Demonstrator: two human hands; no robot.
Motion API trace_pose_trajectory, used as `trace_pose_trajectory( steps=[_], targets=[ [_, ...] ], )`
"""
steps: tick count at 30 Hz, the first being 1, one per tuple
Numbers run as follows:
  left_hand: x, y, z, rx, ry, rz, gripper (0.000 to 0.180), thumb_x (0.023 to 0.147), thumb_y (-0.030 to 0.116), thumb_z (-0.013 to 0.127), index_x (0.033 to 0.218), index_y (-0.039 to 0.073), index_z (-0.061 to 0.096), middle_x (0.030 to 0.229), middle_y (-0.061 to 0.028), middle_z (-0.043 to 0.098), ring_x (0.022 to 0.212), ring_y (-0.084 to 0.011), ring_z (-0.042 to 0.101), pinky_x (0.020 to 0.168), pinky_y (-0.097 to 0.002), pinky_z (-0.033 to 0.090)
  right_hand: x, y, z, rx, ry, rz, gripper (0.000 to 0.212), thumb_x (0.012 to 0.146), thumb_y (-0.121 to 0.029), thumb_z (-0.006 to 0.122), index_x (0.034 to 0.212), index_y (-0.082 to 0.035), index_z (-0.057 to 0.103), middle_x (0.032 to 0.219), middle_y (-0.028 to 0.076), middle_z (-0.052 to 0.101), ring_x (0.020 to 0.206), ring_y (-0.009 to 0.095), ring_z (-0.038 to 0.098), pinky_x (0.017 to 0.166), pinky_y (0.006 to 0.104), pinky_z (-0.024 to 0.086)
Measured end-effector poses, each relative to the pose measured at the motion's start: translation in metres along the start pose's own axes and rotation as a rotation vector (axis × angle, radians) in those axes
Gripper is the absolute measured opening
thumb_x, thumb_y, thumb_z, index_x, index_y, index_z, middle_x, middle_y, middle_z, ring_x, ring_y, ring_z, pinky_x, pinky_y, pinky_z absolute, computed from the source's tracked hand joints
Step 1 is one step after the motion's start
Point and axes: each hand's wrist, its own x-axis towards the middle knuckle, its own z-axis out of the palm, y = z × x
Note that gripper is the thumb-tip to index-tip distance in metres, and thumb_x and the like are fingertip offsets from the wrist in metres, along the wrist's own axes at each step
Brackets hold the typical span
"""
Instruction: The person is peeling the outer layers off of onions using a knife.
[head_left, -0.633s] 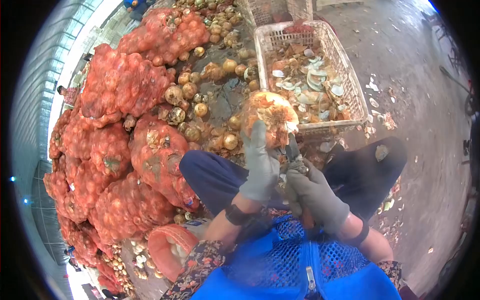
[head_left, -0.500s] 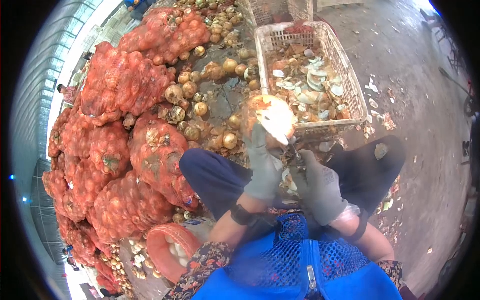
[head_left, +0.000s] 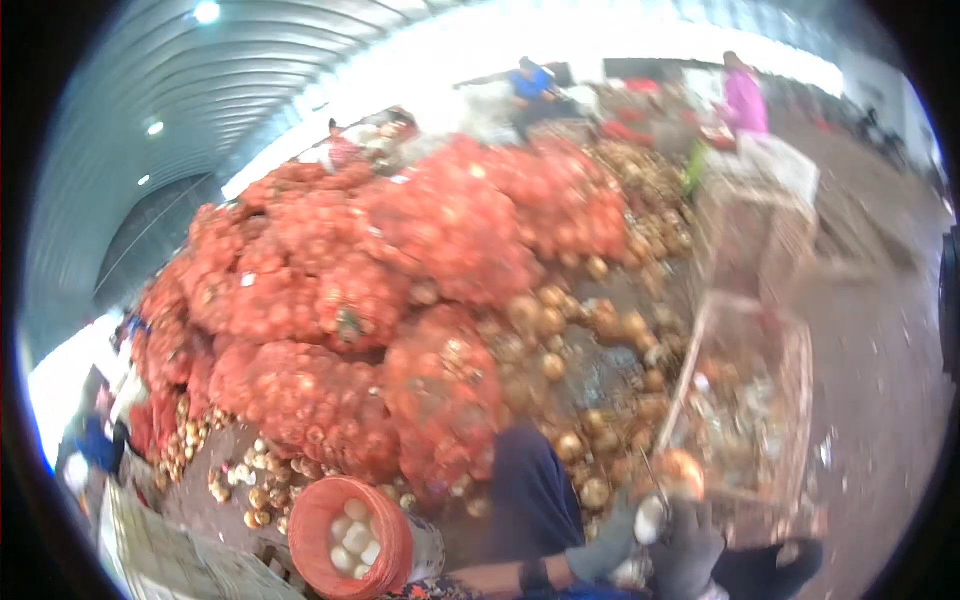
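Observation:
Both my hands, in grey gloves, are close together at the lower right, smeared by motion. My left hand (head_left: 606,548) is closed around a white peeled onion (head_left: 650,520), partly hidden between the gloves. Right beside it, my right hand (head_left: 690,548) is closed on what looks like a small knife; a thin dark blade (head_left: 656,474) sticks up from between the hands. Just beyond the right glove shows an orange-brown onion (head_left: 684,468); whether it is touched, I cannot tell. To my left stands a red bucket (head_left: 305,530) with several white peeled onions (head_left: 355,540) inside.
Red mesh sacks of onions (head_left: 300,400) are heaped at left and ahead. Loose onions (head_left: 553,366) lie on the floor. A pale plastic crate (head_left: 806,385) of peelings stands at right, another crate (head_left: 745,240) behind it. People (head_left: 745,100) are in the background.
My view has swung left and up, so the hands now appear lower right and the bucket shows fully. The large, partly white onion at my left hand has given way to a smaller white one.

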Motion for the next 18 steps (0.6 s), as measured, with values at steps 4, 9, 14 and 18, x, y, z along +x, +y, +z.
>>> trace_pose_trajectory(
  steps=[4,9,14,18],
  targets=[
    [-0.007,0.022,-0.008,-0.323,-0.159,0.283,0.051,0.097,0.031,0.051,0.143,0.018,0.034,0.137,-0.0087,0.046,0.126,-0.0237,0.045,0.096,-0.0326,0.047,0.009,-0.009,-0.001,0.041,-0.121,-0.036,0.048,0.073,-0.028,0.072,0.116,-0.012,0.058,0.106,0.013,0.061,0.08,0.034,0.063,0.064,0.0414,0.051],
    [0.003,-0.007,-0.023,-0.678,0.048,-0.245,0.053,0.093,0.032,0.056,0.14,0.014,0.038,0.136,-0.0076,0.046,0.125,-0.0226,0.046,0.098,-0.0356,0.045,0.018,-0.014,-0.001,0.08,-0.114,-0.211,0.043,0.076,-0.027,0.071,0.114,-0.011,0.059,0.104,0.012,0.062,0.078,0.033,0.063,0.063,0.0407,0.05],
    [-0.004,0.109,-0.016,-0.853,0.14,-0.327,0.053,0.092,0.041,0.054,0.134,0.01,0.044,0.122,-0.0084,0.053,0.104,-0.0218,0.054,0.087,-0.0335,0.05,0.02,-0.016,-0.01,0.265,-0.257,-0.453,0.042,0.073,-0.019,0.071,0.112,-0.009,0.059,0.095,0.01,0.066,0.075,0.031,0.064,0.064,0.04,0.05],
    [-0.014,0.121,0.01,-1.051,0.056,-0.312,0.056,0.092,0.05,0.051,0.128,0.007,0.047,0.107,-0.0072,0.059,0.082,-0.0184,0.061,0.075,-0.0309,0.053,-0.016,-0.03,0.017,0.457,-0.322,-0.787,0.023,0.088,-0.009,0.054,0.11,-0.01,0.062,0.077,0.01,0.062,0.056,0.023,0.059,0.048,0.0336,0.045]
  ],
)
